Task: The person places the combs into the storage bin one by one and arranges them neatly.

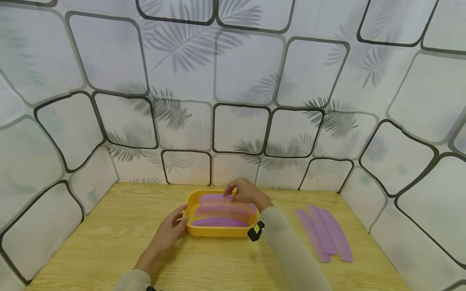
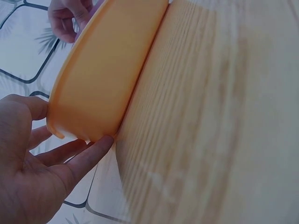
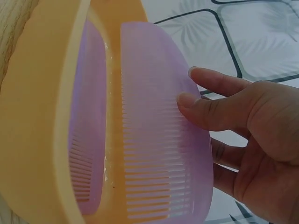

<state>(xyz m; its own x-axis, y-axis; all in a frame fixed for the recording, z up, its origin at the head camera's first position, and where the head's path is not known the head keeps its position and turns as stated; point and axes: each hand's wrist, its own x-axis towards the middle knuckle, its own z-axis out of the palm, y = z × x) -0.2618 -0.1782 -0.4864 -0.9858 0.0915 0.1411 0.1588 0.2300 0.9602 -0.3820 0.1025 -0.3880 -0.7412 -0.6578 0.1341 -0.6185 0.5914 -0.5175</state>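
Note:
A yellow plastic tray (image 1: 218, 231) on the wooden table holds translucent purple combs lying lengthwise. My left hand (image 1: 172, 226) holds the tray's left end; in the left wrist view its thumb and fingers spread over the end wall from rim to base. Reaching over the tray from the right, my right hand (image 1: 247, 192) pinches a comb (image 3: 156, 84) by its curved back between thumb and index finger. That comb is tilted, with its teeth toward the inside of the tray. Another comb (image 3: 88, 121) lies in the tray beside the near wall.
To the right of the tray, three more purple pieces (image 1: 324, 234) lie overlapping on the wooden table (image 1: 102, 238). A patterned curtain (image 1: 240, 129) with dark rounded squares and leaves surrounds the table's back and sides.

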